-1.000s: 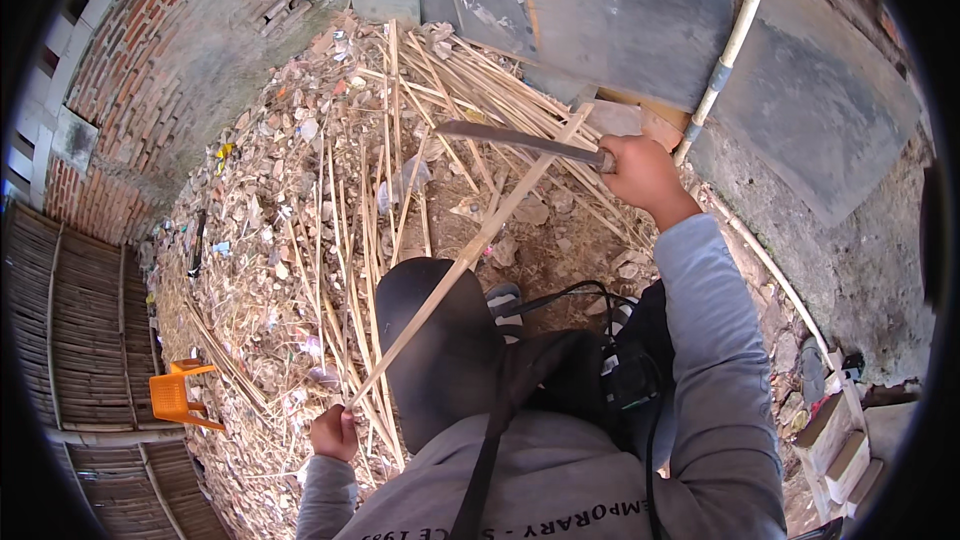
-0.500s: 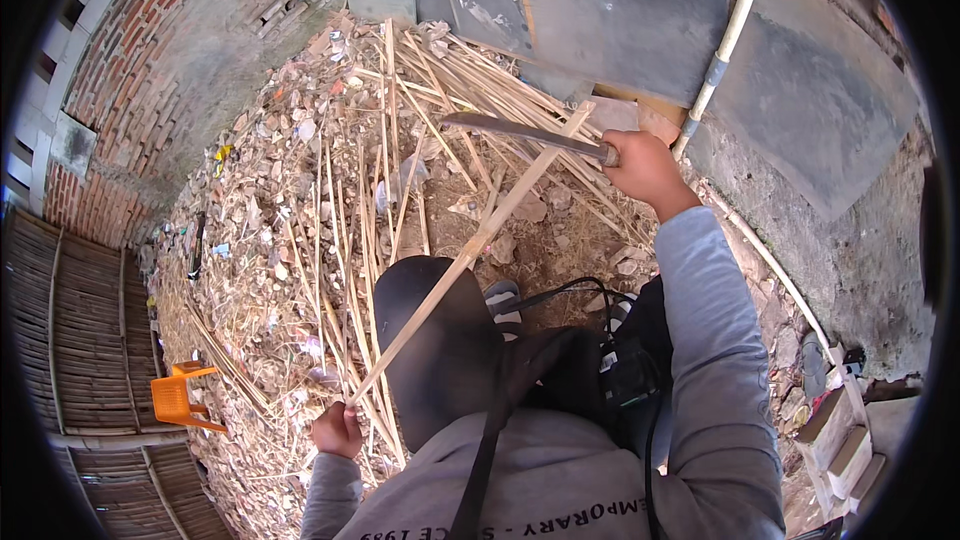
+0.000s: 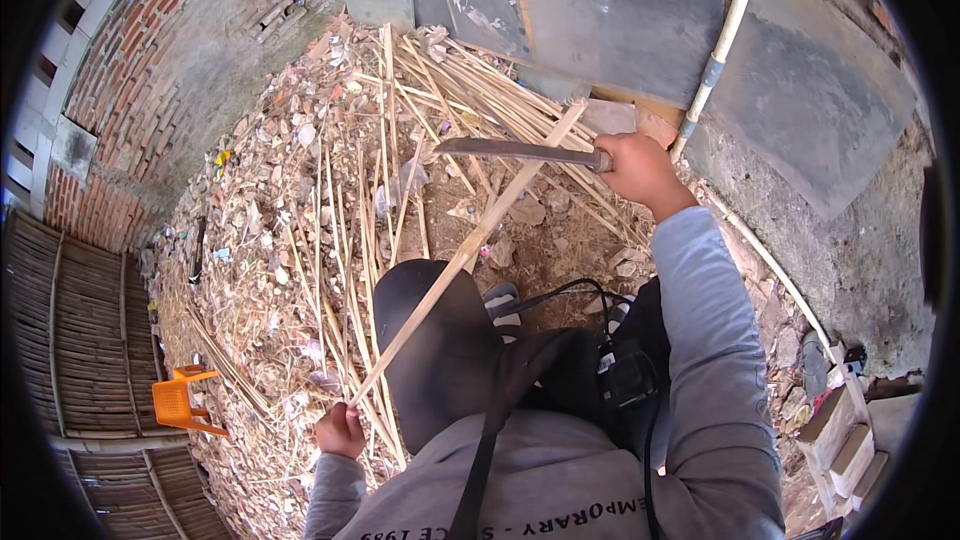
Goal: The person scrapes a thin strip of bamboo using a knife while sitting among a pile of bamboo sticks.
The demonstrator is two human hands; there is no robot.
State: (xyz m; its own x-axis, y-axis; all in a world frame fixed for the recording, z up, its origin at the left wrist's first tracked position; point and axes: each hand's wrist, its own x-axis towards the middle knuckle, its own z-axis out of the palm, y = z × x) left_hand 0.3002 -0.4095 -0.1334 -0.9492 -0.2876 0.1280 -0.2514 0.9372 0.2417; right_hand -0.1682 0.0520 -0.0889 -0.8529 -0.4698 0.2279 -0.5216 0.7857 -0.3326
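Observation:
My left hand (image 3: 340, 430), at the lower left, is closed round the near end of a long pale strip that looks like split bamboo (image 3: 440, 280). The strip slants up and to the right across my dark-clad knee, its far end raised over the ground. Across its upper part lies the long dark blade of a machete (image 3: 505, 149), pointing left. My right hand (image 3: 640, 168) is wrapped round the machete's handle. Whether the blade's edge has bitten into the strip cannot be made out.
Many loose strips (image 3: 500, 85) lie on rubble and straw ahead and to the left. An orange plastic chair (image 3: 185, 400) stands far left by a bamboo-slat wall (image 3: 90, 330). A pale pipe (image 3: 725, 40) runs along the right wall. A black device with a cable (image 3: 625, 375) rests at my lap.
The machete blade has moved down along the strip, toward me, and its tip has dropped slightly. My right hand has shifted a little left; my left hand keeps its hold.

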